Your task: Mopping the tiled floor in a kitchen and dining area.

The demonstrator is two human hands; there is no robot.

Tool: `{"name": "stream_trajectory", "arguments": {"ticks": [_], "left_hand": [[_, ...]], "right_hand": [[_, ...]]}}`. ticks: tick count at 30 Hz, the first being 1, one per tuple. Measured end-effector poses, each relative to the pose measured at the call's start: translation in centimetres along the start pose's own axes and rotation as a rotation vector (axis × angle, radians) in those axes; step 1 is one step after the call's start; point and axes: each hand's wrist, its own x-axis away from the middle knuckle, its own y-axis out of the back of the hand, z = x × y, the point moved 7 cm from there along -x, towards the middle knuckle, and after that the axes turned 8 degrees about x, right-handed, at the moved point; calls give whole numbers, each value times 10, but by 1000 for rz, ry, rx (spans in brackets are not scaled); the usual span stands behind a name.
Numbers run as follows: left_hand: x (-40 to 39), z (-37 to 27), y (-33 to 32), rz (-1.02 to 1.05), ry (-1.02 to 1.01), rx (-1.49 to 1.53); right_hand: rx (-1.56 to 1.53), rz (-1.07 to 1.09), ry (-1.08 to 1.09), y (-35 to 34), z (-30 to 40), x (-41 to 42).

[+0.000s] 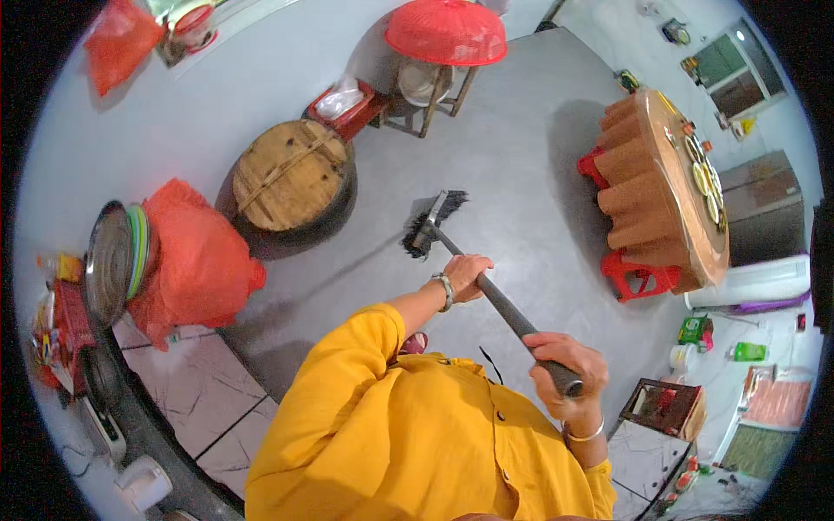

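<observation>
A broom with a dark grey handle [505, 305] slants across the view before me, its black bristle head [433, 225] against the grey floor [515, 169]. My left hand [468, 277], with a bracelet at the wrist, is closed around the lower part of the handle, nearer the bristles. My right hand [568, 371], with a bangle at the wrist, grips the handle close to its top end. I wear a yellow button-front garment [417, 443], and part of a dark red shoe [414, 343] shows beyond its edge.
Left are a large round vessel with a wooden lid [292, 176] and a red plastic bag [192, 260]. A wooden stand [427, 120] bears a red mesh cover [446, 32]. On the right, red stools [642, 277] stand by a table with a brown cloth [635, 189] and several dishes.
</observation>
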Motion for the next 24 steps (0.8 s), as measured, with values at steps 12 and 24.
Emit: {"name": "stream_trajectory", "arguments": {"ticks": [12, 24], "left_hand": [[-116, 60, 52, 308, 45, -388], [-127, 264, 137, 330, 565, -474]], "right_hand": [[-268, -380, -195, 3, -108, -10], [-648, -260, -707, -185, -228, -146]]}}
